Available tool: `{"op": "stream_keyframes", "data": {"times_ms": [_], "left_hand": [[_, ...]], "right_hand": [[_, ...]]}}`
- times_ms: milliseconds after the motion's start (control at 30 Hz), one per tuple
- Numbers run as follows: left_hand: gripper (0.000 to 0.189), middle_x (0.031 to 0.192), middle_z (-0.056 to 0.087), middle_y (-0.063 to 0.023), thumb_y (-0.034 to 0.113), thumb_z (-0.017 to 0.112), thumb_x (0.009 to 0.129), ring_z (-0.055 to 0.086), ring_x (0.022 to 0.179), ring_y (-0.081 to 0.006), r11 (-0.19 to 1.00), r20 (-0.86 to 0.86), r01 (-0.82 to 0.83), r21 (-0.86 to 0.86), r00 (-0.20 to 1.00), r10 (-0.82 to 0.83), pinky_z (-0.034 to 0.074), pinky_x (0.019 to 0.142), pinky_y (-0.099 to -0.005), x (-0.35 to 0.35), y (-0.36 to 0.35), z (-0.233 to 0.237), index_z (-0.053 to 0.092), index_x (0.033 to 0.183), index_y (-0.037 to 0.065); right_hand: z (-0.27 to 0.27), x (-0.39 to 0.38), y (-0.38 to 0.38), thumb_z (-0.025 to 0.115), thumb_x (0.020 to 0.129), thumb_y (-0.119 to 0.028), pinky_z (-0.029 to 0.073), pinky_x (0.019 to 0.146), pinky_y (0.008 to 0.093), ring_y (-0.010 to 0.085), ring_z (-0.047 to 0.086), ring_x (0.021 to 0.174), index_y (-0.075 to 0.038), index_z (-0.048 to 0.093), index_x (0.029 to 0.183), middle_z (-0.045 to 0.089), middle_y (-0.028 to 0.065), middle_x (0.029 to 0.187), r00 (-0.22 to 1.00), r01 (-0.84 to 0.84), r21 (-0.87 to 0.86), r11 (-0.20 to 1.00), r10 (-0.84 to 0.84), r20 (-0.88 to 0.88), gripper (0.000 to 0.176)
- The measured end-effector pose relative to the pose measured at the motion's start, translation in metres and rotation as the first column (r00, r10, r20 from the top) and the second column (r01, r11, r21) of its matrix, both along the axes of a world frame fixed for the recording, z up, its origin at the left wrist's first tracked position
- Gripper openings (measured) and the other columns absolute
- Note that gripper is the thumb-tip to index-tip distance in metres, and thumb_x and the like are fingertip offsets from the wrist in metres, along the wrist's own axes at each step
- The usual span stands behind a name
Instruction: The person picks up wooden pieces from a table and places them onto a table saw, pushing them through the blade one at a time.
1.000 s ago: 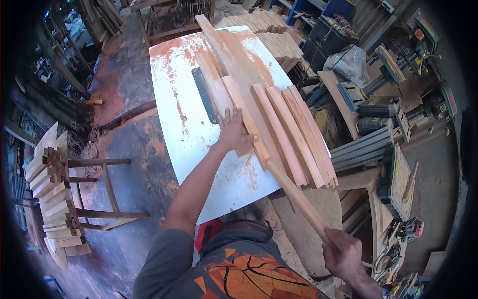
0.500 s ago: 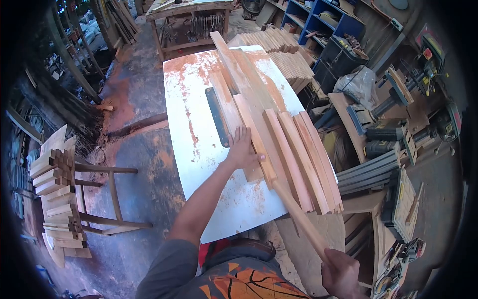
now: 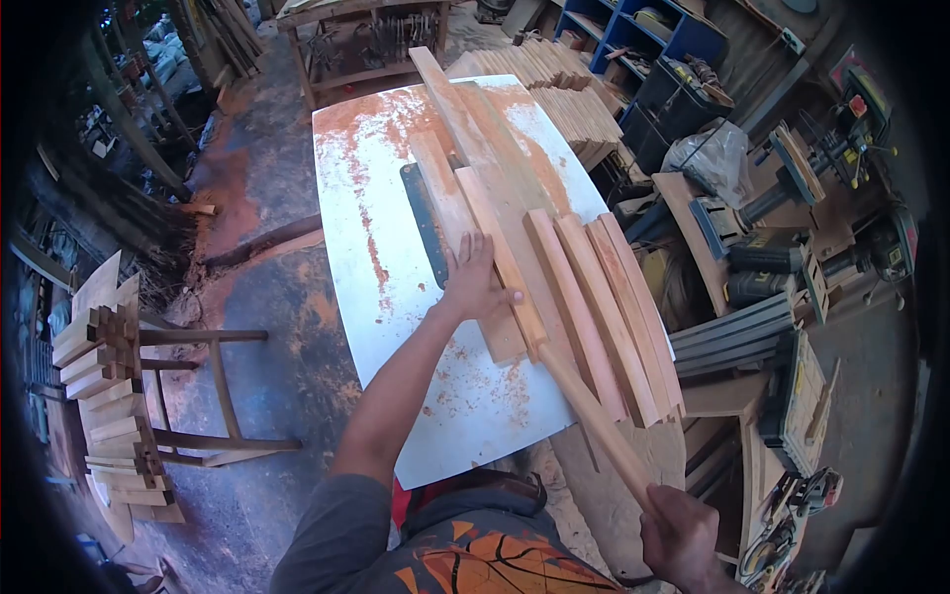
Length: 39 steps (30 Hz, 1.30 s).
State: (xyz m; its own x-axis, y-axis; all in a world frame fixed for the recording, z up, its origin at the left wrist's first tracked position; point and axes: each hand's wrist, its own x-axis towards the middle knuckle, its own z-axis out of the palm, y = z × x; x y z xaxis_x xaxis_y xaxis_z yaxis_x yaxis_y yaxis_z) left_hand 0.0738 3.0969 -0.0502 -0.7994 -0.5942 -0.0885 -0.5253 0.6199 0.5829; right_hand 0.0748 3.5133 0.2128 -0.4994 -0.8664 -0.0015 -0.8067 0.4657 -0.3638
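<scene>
My left hand lies flat across a pale wooden board on the white tabletop, fingers stretched forward and thumb out to the right. Beside it, the thumb is at a narrow wooden strip. At lower right my right hand is closed round the near end of a long wooden stick. The stick's far end meets the near end of the strip. A dark plate is set in the tabletop left of the board.
Several cut wooden pieces lie at the table's right side, beside a long board. Sawdust covers parts of the top. A rack with stacked wood blocks stands left. Shelves, wood stacks and clamps are right.
The view has shifted slightly. The narrow strip and the stick have slid a little forward along the table. Both hands keep their hold and placement.
</scene>
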Motion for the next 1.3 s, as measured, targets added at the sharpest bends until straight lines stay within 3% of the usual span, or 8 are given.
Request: {"op": "stream_keyframes", "data": {"times_ms": [67, 600, 1300], "left_hand": [[0.128, 0.163, 0.009, -0.0293, 0.063, 0.077, 0.073, -0.002, 0.153, -0.0409, 1.0, -0.006, 0.005, 0.005, 1.0, -0.005, 0.0, 0.121, -0.0587, -0.001, -0.004, -0.001, 0.009, 0.156, -0.007], [0.129, 0.163, 0.008, -0.0295, 0.065, 0.075, 0.074, -0.001, 0.153, -0.0404, 1.0, -0.005, 0.005, -0.012, 1.0, -0.005, 0.0, 0.121, -0.0589, -0.008, -0.033, -0.004, 0.008, 0.156, -0.008], [0.13, 0.162, 0.011, -0.0299, 0.062, 0.079, 0.07, 0.002, 0.153, -0.0415, 1.0, -0.057, -0.018, -0.007, 0.998, 0.018, 0.004, 0.121, -0.0602, -0.016, -0.071, -0.001, 0.01, 0.155, -0.008]], "right_hand": [[-0.003, -0.001, -0.005, 0.071, 0.07, 0.001, 0.058, 0.067, 0.0397, 0.0394, 0.07, 0.073, 0.011, 0.066, 0.104, 0.068, 0.0258, 0.088, 0.998, -0.025, 0.011, 1.0, 0.024, 0.061, 0.036], [-0.003, -0.006, -0.034, 0.072, 0.069, 0.002, 0.058, 0.07, 0.0396, 0.0401, 0.071, 0.076, 0.01, 0.067, 0.102, 0.069, 0.0264, 0.089, 0.999, -0.011, -0.002, 1.0, 0.011, 0.049, 0.034], [-0.012, -0.02, -0.063, 0.071, 0.072, 0.004, 0.056, 0.063, 0.0384, 0.0387, 0.07, 0.069, 0.011, 0.065, 0.102, 0.067, 0.0267, 0.087, 0.998, -0.027, -0.019, 0.999, 0.028, 0.065, 0.031]]}}
